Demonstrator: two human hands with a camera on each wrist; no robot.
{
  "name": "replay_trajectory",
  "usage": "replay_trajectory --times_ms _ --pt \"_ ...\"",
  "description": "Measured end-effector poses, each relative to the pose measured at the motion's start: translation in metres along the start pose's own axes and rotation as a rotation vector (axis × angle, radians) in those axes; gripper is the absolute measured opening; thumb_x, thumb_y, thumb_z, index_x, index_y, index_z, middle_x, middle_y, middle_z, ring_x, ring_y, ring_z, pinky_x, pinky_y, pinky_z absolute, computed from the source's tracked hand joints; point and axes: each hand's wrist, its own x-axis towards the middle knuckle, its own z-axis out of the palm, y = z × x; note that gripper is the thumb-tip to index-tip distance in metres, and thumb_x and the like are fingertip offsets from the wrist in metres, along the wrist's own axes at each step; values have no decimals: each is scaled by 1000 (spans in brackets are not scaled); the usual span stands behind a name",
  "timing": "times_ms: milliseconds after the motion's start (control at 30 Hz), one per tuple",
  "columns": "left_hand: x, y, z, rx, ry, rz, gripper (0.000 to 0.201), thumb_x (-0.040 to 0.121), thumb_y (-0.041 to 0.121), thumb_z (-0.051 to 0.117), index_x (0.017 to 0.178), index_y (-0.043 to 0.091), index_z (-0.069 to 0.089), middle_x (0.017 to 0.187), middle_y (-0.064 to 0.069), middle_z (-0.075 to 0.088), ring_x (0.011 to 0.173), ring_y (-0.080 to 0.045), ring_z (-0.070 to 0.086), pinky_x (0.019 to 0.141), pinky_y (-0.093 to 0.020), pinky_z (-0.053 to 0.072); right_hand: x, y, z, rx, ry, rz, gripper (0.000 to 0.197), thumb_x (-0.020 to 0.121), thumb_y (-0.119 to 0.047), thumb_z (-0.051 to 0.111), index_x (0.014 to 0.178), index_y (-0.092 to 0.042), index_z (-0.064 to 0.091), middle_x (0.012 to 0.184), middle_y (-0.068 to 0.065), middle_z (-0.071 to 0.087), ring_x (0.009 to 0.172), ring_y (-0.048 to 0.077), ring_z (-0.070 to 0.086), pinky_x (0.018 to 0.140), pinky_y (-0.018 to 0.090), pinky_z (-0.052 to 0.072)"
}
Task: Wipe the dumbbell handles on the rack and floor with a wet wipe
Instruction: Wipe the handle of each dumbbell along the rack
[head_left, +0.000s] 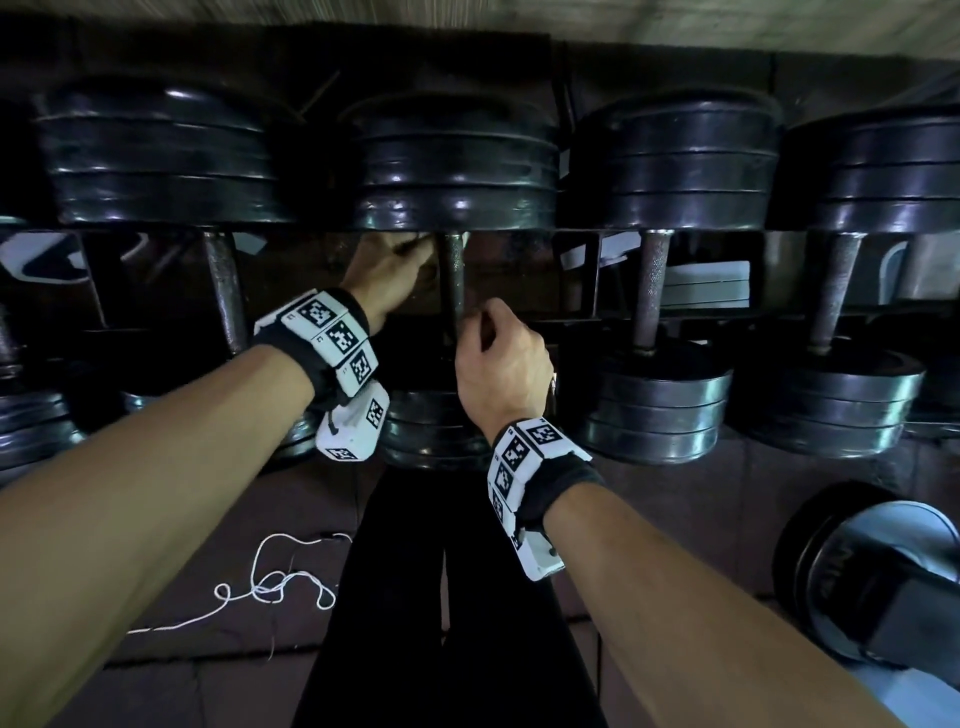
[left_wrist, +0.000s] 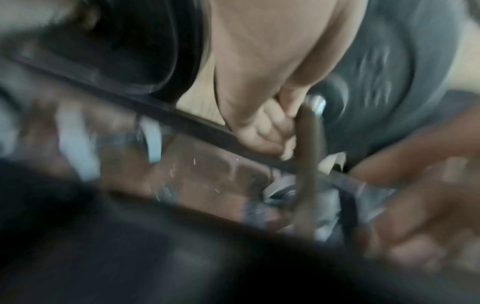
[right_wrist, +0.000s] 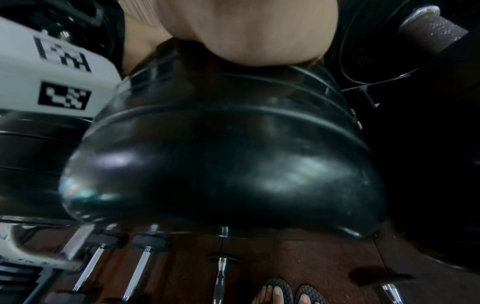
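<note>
From the head view, your left hand (head_left: 387, 270) curls at the top of the second dumbbell's knurled handle (head_left: 456, 283) on the rack, your right hand (head_left: 501, 364) fisted low on it; the wipe isn't clearly visible. You seem mid-wipe; next, probably the neighbouring handle (head_left: 650, 291). The left wrist view is blurred: fingers (left_wrist: 262, 127) wrap the bar. In the right wrist view, plates (right_wrist: 221, 156) hide your fingers. Only wristband tracking markers, no readable writing.
</note>
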Motion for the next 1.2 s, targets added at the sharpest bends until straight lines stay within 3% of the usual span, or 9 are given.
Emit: replay_trajectory --times_ms 133,233,333,500,633,767,1000,1100,1200 --pt "-18 -3 1 68 80 121 30 95 33 59 90 6 72 88 -8 73 87 -24 71 85 -48 58 0 0 0 -11 5 -23 25 97 -27 51 75 -21 42 55 -10 46 52 23 49 52 33 38" --pt "-28 -6 3 266 180 298 39 99 28 54 72 0 60 66 -12 65 63 -25 66 62 -38 54 0 1 0 -15 -10 -34 21 98 -28 51 78 -22 47 58 -9 50 54 22 52 53 34 42" --pt "-42 0 5 399 240 406 35 101 20 54 66 14 50 52 10 43 44 -6 42 46 -15 30 0 -1 -1 -12 -21 -40 19 98 -31 51 81 -21 51 62 -6 53 57 25 55 55 37 45" --pt "-65 7 9 564 98 549 25 99 20 58 119 12 70 87 -7 74 69 -23 67 65 -20 51 1 -1 -2 -25 -58 -9 22 98 -33 49 80 -20 50 65 -3 58 60 28 57 58 40 48" --pt "-50 4 -2 363 340 339 29 98 25 56 89 0 69 79 -17 72 66 -21 65 62 -19 42 1 0 -3 -29 -51 1 22 98 -31 49 80 -17 52 62 -5 54 57 25 52 56 35 41" --pt "-27 3 0 323 232 83 28 97 25 56 87 3 70 90 -18 73 88 -30 68 78 -32 47 1 1 -1 -23 -51 -2 25 97 -30 50 76 -17 47 56 -7 49 51 21 48 53 34 39" --pt "-29 4 4 178 211 186 29 97 23 57 81 2 66 80 -12 72 76 -28 71 74 -43 59 0 0 -2 -13 -34 -7 23 96 -30 49 76 -18 46 61 -2 56 55 28 54 55 42 49" --pt "-54 12 11 306 223 376 22 99 22 56 97 6 72 83 -2 72 71 -20 68 68 -16 50 0 -3 -4 -5 -27 -24 14 97 -29 51 98 -19 60 86 1 69 76 27 64 68 43 54" --pt "-65 15 21 425 133 485 29 97 24 57 114 6 71 103 -10 75 89 -23 71 78 -21 49 6 0 -9 112 -15 12 35 100 -24 53 134 -15 54 129 2 59 93 -5 58 78 28 49"
